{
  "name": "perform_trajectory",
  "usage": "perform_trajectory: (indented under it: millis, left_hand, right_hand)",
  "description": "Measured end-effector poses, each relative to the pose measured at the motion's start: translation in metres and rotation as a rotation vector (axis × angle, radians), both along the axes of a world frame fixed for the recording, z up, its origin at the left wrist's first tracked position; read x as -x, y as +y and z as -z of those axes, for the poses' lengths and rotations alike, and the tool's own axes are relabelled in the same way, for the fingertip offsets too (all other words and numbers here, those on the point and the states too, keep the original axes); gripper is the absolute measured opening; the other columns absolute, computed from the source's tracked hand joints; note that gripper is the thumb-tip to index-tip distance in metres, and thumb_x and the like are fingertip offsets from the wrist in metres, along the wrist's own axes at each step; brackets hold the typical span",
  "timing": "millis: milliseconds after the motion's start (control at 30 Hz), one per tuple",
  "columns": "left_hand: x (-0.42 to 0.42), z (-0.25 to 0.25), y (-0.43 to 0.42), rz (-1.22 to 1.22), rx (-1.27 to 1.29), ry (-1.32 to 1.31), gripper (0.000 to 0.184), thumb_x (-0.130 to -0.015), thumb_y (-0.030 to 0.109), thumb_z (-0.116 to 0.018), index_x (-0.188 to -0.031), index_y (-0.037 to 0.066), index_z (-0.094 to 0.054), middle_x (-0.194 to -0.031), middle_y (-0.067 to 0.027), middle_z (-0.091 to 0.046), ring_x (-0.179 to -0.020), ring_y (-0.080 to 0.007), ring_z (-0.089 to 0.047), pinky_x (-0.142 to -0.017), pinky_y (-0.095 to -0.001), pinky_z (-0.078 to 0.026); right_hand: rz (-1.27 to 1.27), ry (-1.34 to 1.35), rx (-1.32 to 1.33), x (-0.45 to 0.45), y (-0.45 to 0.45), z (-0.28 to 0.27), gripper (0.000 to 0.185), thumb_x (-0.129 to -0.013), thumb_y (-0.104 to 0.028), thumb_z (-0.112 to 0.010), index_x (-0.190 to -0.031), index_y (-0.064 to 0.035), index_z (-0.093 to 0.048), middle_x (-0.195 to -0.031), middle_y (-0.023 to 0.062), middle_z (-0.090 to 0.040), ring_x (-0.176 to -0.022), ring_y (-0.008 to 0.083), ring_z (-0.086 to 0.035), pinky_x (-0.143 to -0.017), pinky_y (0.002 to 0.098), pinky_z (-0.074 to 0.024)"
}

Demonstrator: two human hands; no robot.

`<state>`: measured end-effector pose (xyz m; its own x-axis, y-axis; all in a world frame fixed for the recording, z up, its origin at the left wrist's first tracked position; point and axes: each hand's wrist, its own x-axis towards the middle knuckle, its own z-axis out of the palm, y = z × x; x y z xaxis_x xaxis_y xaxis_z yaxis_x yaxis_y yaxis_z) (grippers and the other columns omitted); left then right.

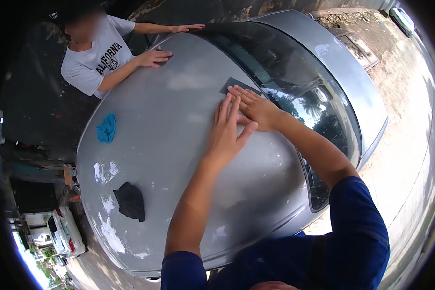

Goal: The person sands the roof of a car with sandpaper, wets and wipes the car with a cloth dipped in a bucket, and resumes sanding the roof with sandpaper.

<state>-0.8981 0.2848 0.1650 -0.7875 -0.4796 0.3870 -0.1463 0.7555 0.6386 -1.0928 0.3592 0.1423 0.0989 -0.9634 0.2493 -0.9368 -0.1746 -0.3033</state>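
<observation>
Two hands near the edge of a grey car roof (169,130)

My feed takes in sunlit paving (413,159) on one side, a dark wall (217,13) behind, and a parked white car (76,228) well apart. The roof is broad and gently curved, dull in places, with bright reflections; I judge it rigid, and a light thing could slide on it. Dark window glass (280,63) borders it. Across from me, a co-worker (82,67) has both hands on the car.

My right hand (256,108) lies palm-down, fingers straight, over a dark rectangular sheet (232,83) on the roof beside the glass. My left hand (227,131) is spread, up against the right; how hard either presses, I can't tell.

A crumpled black cloth (131,202) lies apart, and looks soft. The sheet resembles sandpaper: I expect it light, thin, bendable and rough underneath, best held under flat fingers or lifted by its exposed corner. Farther over sits a crumpled blue glove or cloth (106,128); smallest is a dark piece (166,59) under the co-worker's fingers.
</observation>
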Motion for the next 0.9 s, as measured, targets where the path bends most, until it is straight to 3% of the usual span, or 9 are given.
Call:
perform_trajectory:
  millis: [33,100,200,300,400,500,600,633,900]
  left_hand:
    - [0.022,0.004,-0.010,0.002,0.044,-0.012,0.087,-0.098,0.060,-0.067,-0.154,-0.004,-0.048,-0.161,-0.0287,-0.039,-0.149,-0.0495,-0.037,-0.124,-0.0543,-0.031]
    - [0.062,-0.013,-0.029,-0.107,0.031,-0.298,0.100,-0.099,0.068,-0.059,-0.164,-0.003,-0.032,-0.170,-0.0300,-0.027,-0.158,-0.0488,-0.026,-0.127,-0.0508,-0.029]
    - [0.119,0.005,-0.086,-0.265,0.109,-0.317,0.102,-0.092,0.072,-0.063,-0.155,-0.007,-0.046,-0.161,-0.0310,-0.039,-0.150,-0.0499,-0.036,-0.124,-0.0544,-0.031]
    - [0.160,-0.021,-0.144,-0.293,0.031,-0.626,0.106,-0.088,0.072,-0.061,-0.156,-0.007,-0.045,-0.163,-0.0321,-0.036,-0.154,-0.0488,-0.031,-0.125,-0.0540,-0.030]
    - [0.172,-0.026,-0.180,-0.305,0.082,-0.531,0.099,-0.086,0.063,-0.062,-0.156,-0.006,-0.047,-0.166,-0.0277,-0.034,-0.158,-0.0457,-0.027,-0.126,-0.0533,-0.029]
    - [0.182,-0.014,-0.207,-0.298,0.224,-0.590,0.103,-0.088,0.067,-0.059,-0.163,0.001,-0.036,-0.168,-0.0236,-0.033,-0.157,-0.0412,-0.027,-0.127,-0.0512,-0.030]
    - [0.179,0.005,-0.200,-0.291,0.058,-0.454,0.105,-0.089,0.067,-0.059,-0.166,0.002,-0.031,-0.172,-0.0192,-0.029,-0.159,-0.0391,-0.025,-0.130,-0.0509,-0.024]
    - [0.176,0.001,-0.194,-0.248,0.024,-0.462,0.105,-0.091,0.066,-0.059,-0.167,0.001,-0.027,-0.175,-0.0194,-0.023,-0.163,-0.0373,-0.018,-0.132,-0.0505,-0.018]
    - [0.116,-0.004,-0.081,-0.139,0.034,-0.495,0.100,-0.099,0.062,-0.053,-0.167,-0.005,-0.023,-0.177,-0.0230,-0.017,-0.166,-0.0368,-0.007,-0.133,-0.0525,-0.010]
  right_hand:
    - [0.019,0.045,-0.003,0.000,-0.013,0.007,0.078,-0.101,-0.042,-0.061,-0.163,-0.0023,-0.035,-0.172,0.0261,-0.027,-0.161,0.0427,-0.022,-0.130,0.0551,-0.0227]
    - [0.034,0.159,-0.011,0.009,-0.049,0.019,0.083,-0.095,-0.042,-0.066,-0.164,-0.0063,-0.036,-0.172,0.0265,-0.026,-0.160,0.0458,-0.023,-0.130,0.0561,-0.0239]
    - [-0.004,0.170,0.206,0.042,-0.116,0.040,0.075,-0.096,-0.043,-0.064,-0.159,-0.0086,-0.043,-0.167,0.0231,-0.038,-0.154,0.0448,-0.035,-0.127,0.0527,-0.0300]
    - [-0.025,0.299,-0.051,0.057,-0.183,0.013,0.074,-0.092,-0.047,-0.066,-0.156,-0.0136,-0.048,-0.162,0.0192,-0.044,-0.149,0.0431,-0.040,-0.124,0.0533,-0.0354]
    - [-0.053,0.332,-0.110,0.072,-0.214,0.004,0.076,-0.093,-0.049,-0.064,-0.158,-0.0124,-0.046,-0.163,0.0200,-0.042,-0.151,0.0437,-0.037,-0.125,0.0544,-0.0328]
    - [-0.034,0.310,-0.071,0.079,-0.227,0.008,0.078,-0.094,-0.050,-0.062,-0.159,-0.0113,-0.044,-0.165,0.0208,-0.039,-0.152,0.0442,-0.034,-0.126,0.0555,-0.0302]
    - [-0.019,0.276,-0.045,0.076,-0.226,0.017,0.080,-0.094,-0.052,-0.060,-0.160,-0.0102,-0.041,-0.167,0.0215,-0.036,-0.154,0.0448,-0.030,-0.127,0.0565,-0.0275]
    - [-0.008,0.263,-0.030,0.075,-0.221,0.017,0.081,-0.094,-0.052,-0.060,-0.161,-0.0098,-0.040,-0.167,0.0218,-0.036,-0.155,0.0450,-0.029,-0.127,0.0569,-0.0267]
    - [0.054,0.158,0.022,0.029,-0.120,0.033,0.087,-0.096,-0.056,-0.055,-0.165,-0.0068,-0.034,-0.171,0.0238,-0.029,-0.159,0.0465,-0.021,-0.130,0.0597,-0.0197]
